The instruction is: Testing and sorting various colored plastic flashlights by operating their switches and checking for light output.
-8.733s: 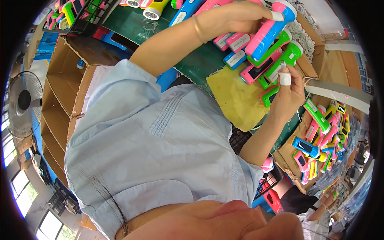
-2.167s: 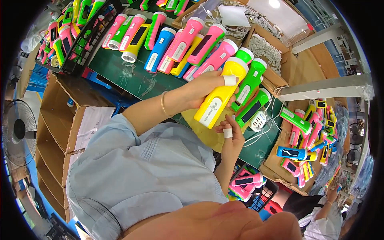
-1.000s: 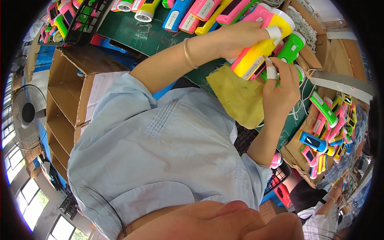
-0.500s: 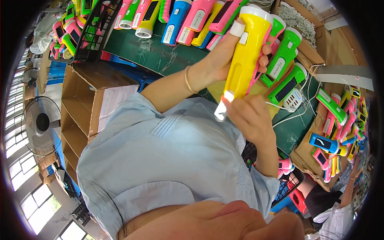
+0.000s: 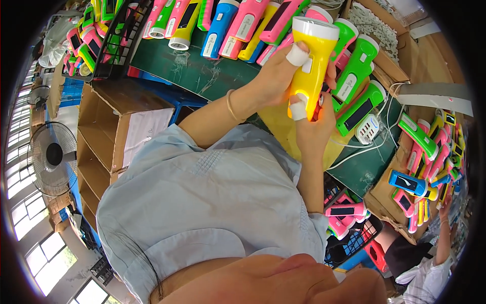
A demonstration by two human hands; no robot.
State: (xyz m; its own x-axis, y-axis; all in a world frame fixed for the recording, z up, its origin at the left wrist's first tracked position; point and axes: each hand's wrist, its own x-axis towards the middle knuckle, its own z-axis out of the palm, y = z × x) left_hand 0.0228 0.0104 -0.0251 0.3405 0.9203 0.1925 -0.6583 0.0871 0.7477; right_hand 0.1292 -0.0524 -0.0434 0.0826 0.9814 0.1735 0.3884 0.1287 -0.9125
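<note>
A yellow flashlight (image 5: pixel 310 76) with a white head is held upright over the table's near edge, its head toward the far side. My left hand (image 5: pixel 277 76) is closed round its upper body, the white-wrapped thumb beside the switch. My right hand (image 5: pixel 316 129) grips its tail end, with a white-wrapped thumb on the yellow face. The flashlight's back and the fingers behind it are partly hidden. Just right of it lie green flashlights (image 5: pixel 358 68) and a white multi-port USB charger (image 5: pixel 367 129) with cables.
Pink, blue and yellow flashlights (image 5: pixel 221 28) line the far side of the green table (image 5: pixel 172 66). A black crate (image 5: pixel 109 55) of flashlights stands far left, above a cardboard box (image 5: pixel 109 121). Another cardboard box (image 5: pixel 387 195) of flashlights is at right. A co-worker (image 5: pixel 430 273) is at lower right.
The lit white piece at the tail no longer shows, and the glow on my shirt has gone. My right hand has moved up and round the tail end. The flashlight stands more upright.
</note>
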